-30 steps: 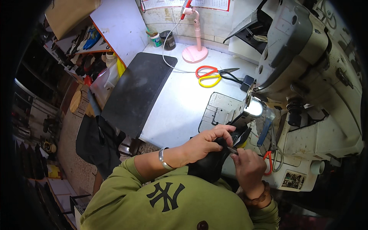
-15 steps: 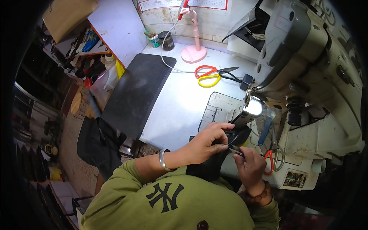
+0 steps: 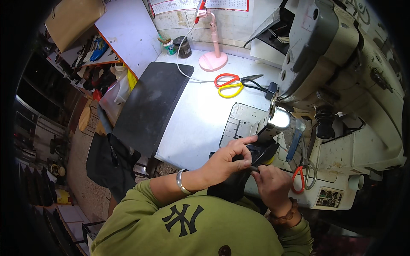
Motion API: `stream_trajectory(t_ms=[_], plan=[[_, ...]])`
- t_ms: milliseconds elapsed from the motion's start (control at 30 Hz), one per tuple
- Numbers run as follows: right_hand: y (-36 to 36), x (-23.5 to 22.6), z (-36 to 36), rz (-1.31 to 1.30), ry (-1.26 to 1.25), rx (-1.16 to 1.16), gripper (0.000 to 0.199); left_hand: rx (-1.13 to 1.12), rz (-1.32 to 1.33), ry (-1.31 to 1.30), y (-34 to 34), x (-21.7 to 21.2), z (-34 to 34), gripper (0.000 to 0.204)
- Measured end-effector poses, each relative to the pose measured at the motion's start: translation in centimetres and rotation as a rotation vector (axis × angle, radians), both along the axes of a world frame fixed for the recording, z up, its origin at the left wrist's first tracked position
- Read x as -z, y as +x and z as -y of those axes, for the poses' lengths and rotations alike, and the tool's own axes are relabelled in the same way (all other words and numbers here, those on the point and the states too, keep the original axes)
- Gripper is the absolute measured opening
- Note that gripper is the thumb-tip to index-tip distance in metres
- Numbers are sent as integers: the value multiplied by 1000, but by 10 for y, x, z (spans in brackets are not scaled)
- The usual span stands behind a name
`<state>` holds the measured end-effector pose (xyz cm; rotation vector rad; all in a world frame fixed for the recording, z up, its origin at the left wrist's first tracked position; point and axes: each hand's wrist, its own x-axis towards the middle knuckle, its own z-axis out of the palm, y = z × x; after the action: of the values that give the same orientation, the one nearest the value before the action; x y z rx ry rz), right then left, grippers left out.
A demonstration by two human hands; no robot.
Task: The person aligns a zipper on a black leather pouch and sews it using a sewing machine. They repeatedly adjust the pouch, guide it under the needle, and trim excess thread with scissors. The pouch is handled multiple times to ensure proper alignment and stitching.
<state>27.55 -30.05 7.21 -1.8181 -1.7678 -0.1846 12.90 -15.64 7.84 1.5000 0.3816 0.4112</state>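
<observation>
The black piece (image 3: pixel 230 190) is under and just beyond the left hand (image 3: pixel 228 160), close in front of the person's body; its folds run from below that wrist to the near side of the machine's lit head. The left hand is nearly closed, thumb and curled fingers pinching the piece near its upper edge, with the forefinger reaching forward over it. The right hand (image 3: pixel 273 183), just beside, is closed in a fist on a slim tool (image 3: pixel 253 169), mostly hidden, its end meeting the piece by the left thumb. Handwork on the piece looks to be midway: it is held up and being worked, not laid aside, but whether any cut or seam is complete cannot be told at this size. Nothing of it seems to be under the needle, so any stitching appears not to be in progress. Just right of the right hand lie the red-handled scissors (image 3: pixel 298 179), with the blue handle (image 3: pixel 294 147) ahead of it and the machine (image 3: pixel 337 55) towering beyond. Ahead of the left hand, the tabletop (image 3: pixel 188 123) carries the two-coloured scissors (image 3: pixel 230 90), unused; farther off stand the pink stand (image 3: pixel 213 62) and, leftward, the black mat (image 3: pixel 149 106).
</observation>
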Motion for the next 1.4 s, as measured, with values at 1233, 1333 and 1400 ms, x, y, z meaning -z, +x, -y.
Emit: stream_trajectory(t_ms=[1233, 1333, 1400], plan=[[30, -67, -24, -407, -590, -72, 23, -170, 311, 1836, -22, -16, -4, 12], [30, -66, -26, -425, -580, -106, 25, -177, 321, 1825, -22, -15, -4, 13], [30, -66, -25, -420, -607, -112, 25, -176, 317, 1831, -22, -14, -4, 13]])
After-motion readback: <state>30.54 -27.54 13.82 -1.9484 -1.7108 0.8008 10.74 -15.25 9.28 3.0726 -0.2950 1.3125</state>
